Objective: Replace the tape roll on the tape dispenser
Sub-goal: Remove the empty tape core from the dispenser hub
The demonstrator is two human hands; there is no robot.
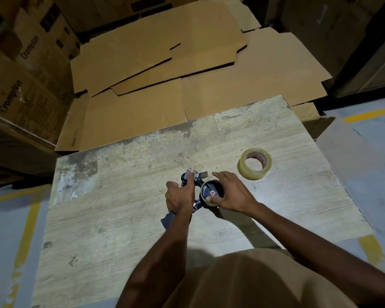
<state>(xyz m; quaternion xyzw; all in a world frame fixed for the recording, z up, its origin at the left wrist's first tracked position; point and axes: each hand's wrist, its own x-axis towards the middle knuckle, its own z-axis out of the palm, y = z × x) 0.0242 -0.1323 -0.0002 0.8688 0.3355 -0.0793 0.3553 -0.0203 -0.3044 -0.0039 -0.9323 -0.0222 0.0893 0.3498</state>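
Observation:
A black hand-held tape dispenser point(198, 185) lies on the worn wooden table point(120, 196) near its middle. My left hand point(180, 195) grips its frame and handle, the thumb up by the metal front part. My right hand point(229, 192) is wrapped around the round black hub point(211, 192) of the dispenser, thumb on its face, fingers around its far side. I cannot tell if an old core sits on the hub. A roll of clear tape point(255, 163) with a brown core lies flat on the table to the right, apart from both hands.
Flattened cardboard sheets point(176, 70) lie beyond the table's far edge. Stacked printed cartons point(25, 74) rise on the left, and dark boxes point(342, 30) stand at the back right. Grey floor with yellow lines point(29, 223) flanks the table.

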